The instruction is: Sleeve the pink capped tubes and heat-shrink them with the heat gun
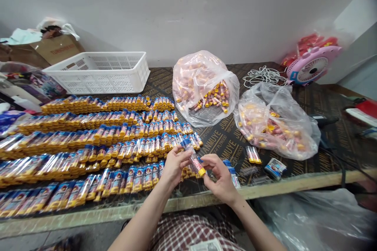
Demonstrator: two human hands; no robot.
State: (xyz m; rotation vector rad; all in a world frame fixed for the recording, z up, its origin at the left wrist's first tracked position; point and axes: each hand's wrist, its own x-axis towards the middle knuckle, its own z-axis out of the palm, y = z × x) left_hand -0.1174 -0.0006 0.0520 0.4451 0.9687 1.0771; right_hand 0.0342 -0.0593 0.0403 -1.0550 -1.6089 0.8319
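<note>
From my feed, the left hand [176, 164] and right hand [218, 176] both close their fingertips on one clear-wrapped tube [195, 160], tilted, blue end up by the left, yellow end down by the right. It sits above the front edge of the black plywood counter [224, 141]. Stacked rows of wrapped tubes [112, 145] crowd the counter's left side, reaching close to that edge. Behind them stands a white plastic basket [100, 80]. I see bare counter between the rows and the two plastic bags of small tubes [206, 86] [277, 125], narrow at the back, wider toward the front.
</note>
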